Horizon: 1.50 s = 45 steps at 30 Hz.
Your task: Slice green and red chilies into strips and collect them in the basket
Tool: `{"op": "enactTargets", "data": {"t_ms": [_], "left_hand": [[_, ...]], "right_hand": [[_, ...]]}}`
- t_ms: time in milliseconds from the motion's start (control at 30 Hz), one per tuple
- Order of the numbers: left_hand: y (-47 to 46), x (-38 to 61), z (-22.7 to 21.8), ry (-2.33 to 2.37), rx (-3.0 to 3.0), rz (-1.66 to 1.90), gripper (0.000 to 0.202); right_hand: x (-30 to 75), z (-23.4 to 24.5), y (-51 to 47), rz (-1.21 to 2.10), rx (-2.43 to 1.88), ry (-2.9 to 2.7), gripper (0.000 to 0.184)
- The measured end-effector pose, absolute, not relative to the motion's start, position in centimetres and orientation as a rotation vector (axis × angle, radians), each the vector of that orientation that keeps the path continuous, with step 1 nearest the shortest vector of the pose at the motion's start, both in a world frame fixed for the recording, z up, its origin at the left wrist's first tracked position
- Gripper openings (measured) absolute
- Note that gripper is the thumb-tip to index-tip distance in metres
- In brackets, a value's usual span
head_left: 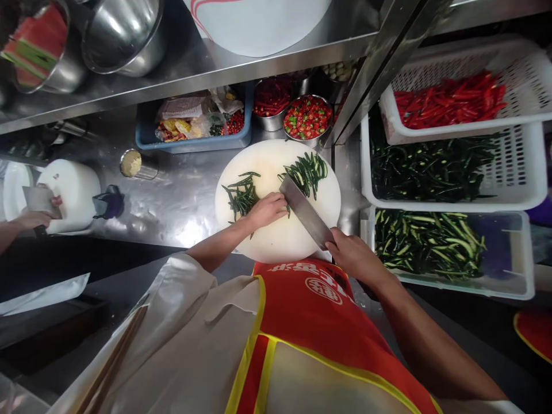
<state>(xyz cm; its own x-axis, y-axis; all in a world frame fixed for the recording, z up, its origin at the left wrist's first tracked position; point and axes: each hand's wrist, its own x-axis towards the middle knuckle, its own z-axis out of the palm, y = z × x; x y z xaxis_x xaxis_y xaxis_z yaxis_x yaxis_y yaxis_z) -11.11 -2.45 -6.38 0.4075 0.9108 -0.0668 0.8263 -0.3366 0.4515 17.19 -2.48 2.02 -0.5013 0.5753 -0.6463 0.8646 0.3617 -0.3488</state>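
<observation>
A round white cutting board (276, 244) lies on the steel counter in front of me. My right hand (347, 252) is closed round the handle of a cleaver (307, 214), whose blade slants over the board's right half. Close to the blade, my left hand (269, 210) has its fingers curled down on a green chili pepper (288, 210), mostly hidden under them. Whole green chilies (242, 194) lie in a loose pile left of that hand. Beyond the blade rests a row of cut green chilies (307, 173).
To the right stand a white basket of red chilies (451, 103), a basket of dark green chilies (431, 169) and a tub of split green chilies (431, 244). Behind the board are a blue bin (194, 144) and a bowl of chopped chilies (307, 118). At far left, another person's hand (37, 219) holds a cleaver.
</observation>
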Motion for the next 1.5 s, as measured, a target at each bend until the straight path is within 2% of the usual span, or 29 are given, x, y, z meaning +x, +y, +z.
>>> {"op": "enactTargets", "data": {"t_ms": [300, 533, 733, 867, 933, 1067, 1200, 1333, 1500], "left_hand": [[-2.6, -11.1, -6.9, 1.502, 2.208, 0.31, 0.028], [-2.7, -11.2, -7.3, 1.493, 2.205, 0.318, 0.028], [-1.9, -11.6, -5.3, 1.459, 2.216, 0.273, 0.022], [0.8, -15.5, -4.1, 1.857, 2.124, 0.363, 0.025], [2.6, -18.0, -4.3, 2.059, 2.054, 0.286, 0.024], [4.7, -19.8, -4.6, 2.134, 1.983, 0.098, 0.023], [3.5, -16.6, -3.6, 1.852, 2.217, 0.239, 0.026], [0.7, -13.2, -3.6, 1.364, 2.366, 0.171, 0.029], [-1.0, -12.5, -5.3, 1.323, 2.37, 0.201, 0.03]], "right_hand": [[18.7, 2.8, -1.7, -0.973, 1.221, 2.182, 0.02], [14.6, 0.4, -0.3, -1.045, 1.268, 2.242, 0.019], [13.8, 0.0, 0.3, -1.164, 1.396, 2.219, 0.023], [16.4, 1.1, -1.2, -1.069, 1.365, 2.251, 0.023], [17.6, 1.4, -2.3, -1.044, 1.281, 2.26, 0.021], [18.8, 0.9, -3.4, -1.094, 1.203, 2.245, 0.018], [18.6, 0.6, -2.7, -1.178, 1.354, 2.174, 0.018], [17.9, 1.2, -1.6, -1.204, 1.407, 2.135, 0.018], [17.2, 2.2, -1.6, -1.052, 1.318, 2.22, 0.019]]}}
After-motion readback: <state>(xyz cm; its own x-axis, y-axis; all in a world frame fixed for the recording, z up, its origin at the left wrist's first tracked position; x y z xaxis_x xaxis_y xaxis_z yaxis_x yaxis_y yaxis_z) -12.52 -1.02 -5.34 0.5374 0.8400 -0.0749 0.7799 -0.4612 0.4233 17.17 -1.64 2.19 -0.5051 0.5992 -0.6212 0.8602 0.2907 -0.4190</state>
